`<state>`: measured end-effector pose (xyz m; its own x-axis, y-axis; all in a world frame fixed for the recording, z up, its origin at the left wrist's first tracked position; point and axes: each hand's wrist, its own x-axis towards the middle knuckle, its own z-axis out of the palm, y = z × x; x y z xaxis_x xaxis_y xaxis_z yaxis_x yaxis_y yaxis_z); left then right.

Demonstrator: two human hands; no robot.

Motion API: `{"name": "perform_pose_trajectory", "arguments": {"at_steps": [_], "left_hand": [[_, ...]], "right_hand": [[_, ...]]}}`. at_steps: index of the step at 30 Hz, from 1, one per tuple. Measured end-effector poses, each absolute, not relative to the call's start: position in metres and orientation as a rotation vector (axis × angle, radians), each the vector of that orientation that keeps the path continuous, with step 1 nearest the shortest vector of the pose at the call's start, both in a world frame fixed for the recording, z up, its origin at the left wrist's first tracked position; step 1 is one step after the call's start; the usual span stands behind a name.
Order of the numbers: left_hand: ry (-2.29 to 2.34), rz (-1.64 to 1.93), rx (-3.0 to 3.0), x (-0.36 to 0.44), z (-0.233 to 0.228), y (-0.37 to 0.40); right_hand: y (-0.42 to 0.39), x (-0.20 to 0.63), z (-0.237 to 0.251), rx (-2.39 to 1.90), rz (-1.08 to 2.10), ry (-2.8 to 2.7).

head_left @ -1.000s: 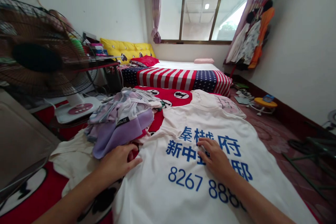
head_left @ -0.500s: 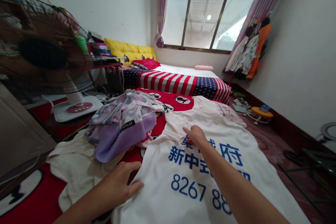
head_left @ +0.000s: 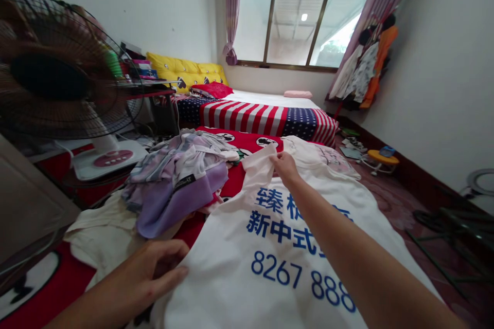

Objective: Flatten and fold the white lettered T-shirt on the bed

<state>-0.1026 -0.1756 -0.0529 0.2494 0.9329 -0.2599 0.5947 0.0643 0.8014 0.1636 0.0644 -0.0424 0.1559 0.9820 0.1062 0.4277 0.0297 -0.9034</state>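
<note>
A white T-shirt [head_left: 231,252] with blue Chinese characters and digits lies spread out in front of me. My right hand [head_left: 284,165] pinches the shirt near its left sleeve, and the fabric is raised there. Beside the shirt's left edge rests my left hand [head_left: 162,267], its fingers curved and the thumb apart, with nothing seen between them. A heap of lilac and plaid clothes [head_left: 177,180] sits to the left of the shirt. Cream-coloured cloth [head_left: 104,231] lies partly under that heap.
Red patterned bedding [head_left: 247,136] lies beneath the clothes. An electric fan [head_left: 111,157] stands on the left. Behind is a bed with a striped, starred cover [head_left: 247,117]. A yellow stool [head_left: 383,157] and a dark-framed chair [head_left: 459,236] are on the right.
My right hand has moved up and away, lifting the sleeve fabric and uncovering more lettering. My left hand has shifted slightly left and down. The view has tilted a little.
</note>
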Motion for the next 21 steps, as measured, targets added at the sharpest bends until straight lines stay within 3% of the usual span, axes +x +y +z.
{"name": "perform_pose_trajectory", "arguments": {"at_steps": [5,8,14,21], "left_hand": [[1.371,0.453,1.703,-0.08,-0.018,-0.182],[1.438,0.455,1.882,-0.051,-0.005,-0.187],[1.205,0.348,1.952,0.021,-0.022,-0.187],[0.502,-0.054,1.97,0.077,-0.066,-0.134]], "right_hand": [[0.068,0.185,0.011,-1.312,0.958,-1.227],[0.066,0.212,0.016,-1.275,0.99,-1.113],[0.052,0.276,-0.049,-1.404,0.93,-0.932],[0.033,0.309,-0.128,-1.556,0.672,-0.96]]}}
